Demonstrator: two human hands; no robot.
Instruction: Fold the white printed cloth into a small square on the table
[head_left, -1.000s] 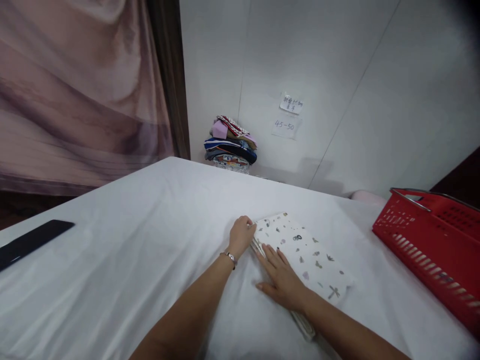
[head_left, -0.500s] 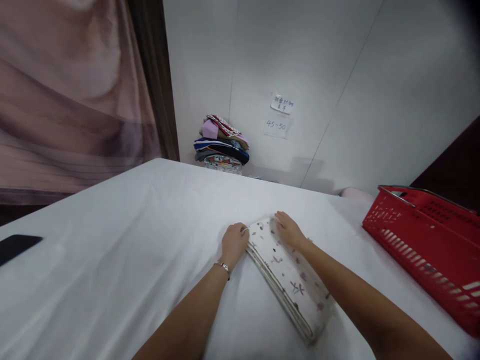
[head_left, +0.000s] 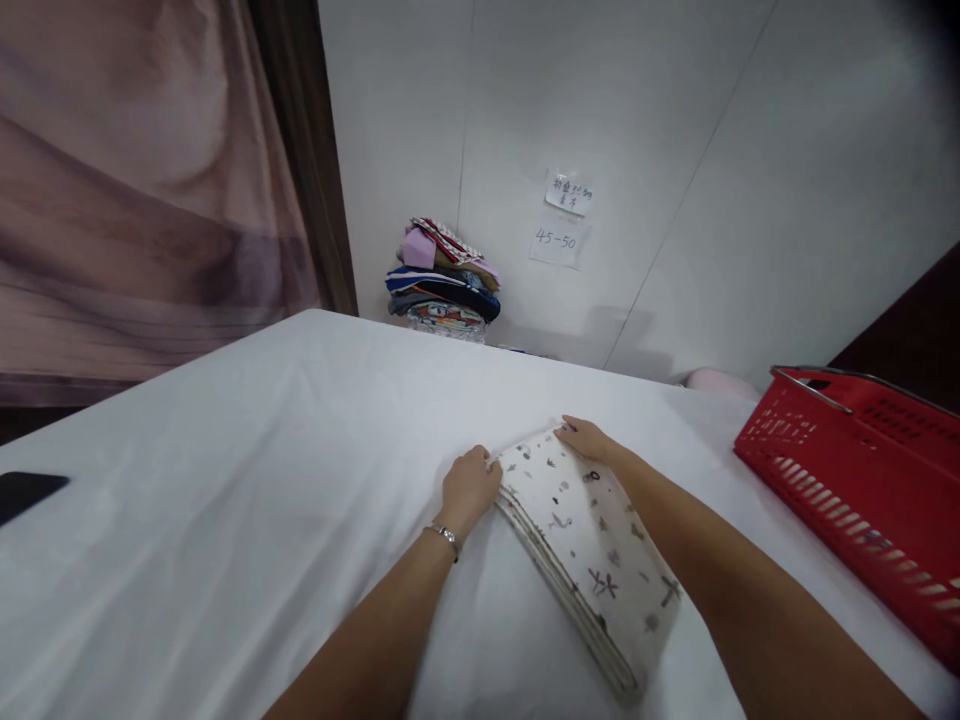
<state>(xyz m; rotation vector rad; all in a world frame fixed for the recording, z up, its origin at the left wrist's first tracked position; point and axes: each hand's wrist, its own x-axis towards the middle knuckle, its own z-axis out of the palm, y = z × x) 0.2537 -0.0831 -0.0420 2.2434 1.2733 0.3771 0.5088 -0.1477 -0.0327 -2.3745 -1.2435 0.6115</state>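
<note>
A folded white cloth (head_left: 574, 525) with small printed figures lies slantwise on the white-covered table, its stacked layers showing along the left edge. My left hand (head_left: 470, 488), with a silver bracelet at the wrist, pinches the far left corner of the cloth between thumb and fingers. At the far right corner my right hand (head_left: 585, 440) grips the cloth's edge, fingers curled over it. The right forearm passes above the cloth's right side and hides part of it.
A red plastic basket (head_left: 855, 500) with a metal handle stands on the right. Folded fabrics (head_left: 442, 275) are piled beyond the table's far edge by the wall. A dark flat object (head_left: 30, 492) lies at the left edge. Paper signs (head_left: 559, 242) hang on the wall.
My right hand, earlier lying flatter on the cloth, has closed on its far right corner. The cloth's top now spreads wider to the right. My left hand stays at its corner.
</note>
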